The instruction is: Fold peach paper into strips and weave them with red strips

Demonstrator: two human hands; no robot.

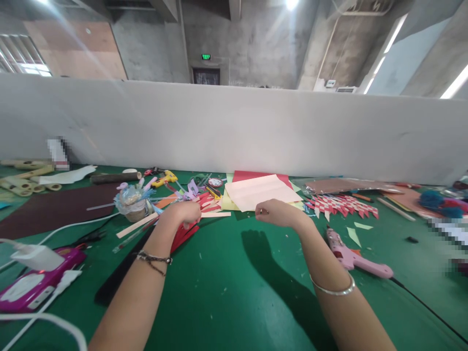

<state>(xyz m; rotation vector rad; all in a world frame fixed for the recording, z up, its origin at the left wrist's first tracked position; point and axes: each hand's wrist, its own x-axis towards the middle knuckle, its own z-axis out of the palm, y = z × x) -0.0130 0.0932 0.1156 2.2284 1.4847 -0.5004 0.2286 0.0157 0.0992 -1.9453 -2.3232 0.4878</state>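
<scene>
My left hand [187, 213] reaches down into a pile of paper strips, its fingers bent and closed among them. Red paper strips [184, 237] lie right under it, and a pale pink paper strip [216, 214] sticks out to its right. The fingertips are partly hidden, so the exact strip in them is unclear. My right hand [276, 213] hovers above the table with loosely bent fingers and nothing visible in them; its shadow falls below. Just behind it lies a stack of coloured paper sheets [261, 189], pale pink on top.
Right of me are a pink glue gun [356, 258] with a black cord and a red-and-white woven paper piece [343, 206]. On the left lie a purple power strip [40, 278] with white cables, a decorated pot [134, 201] and a yellow glue gun [165, 179]. A white partition [234, 126] stands behind.
</scene>
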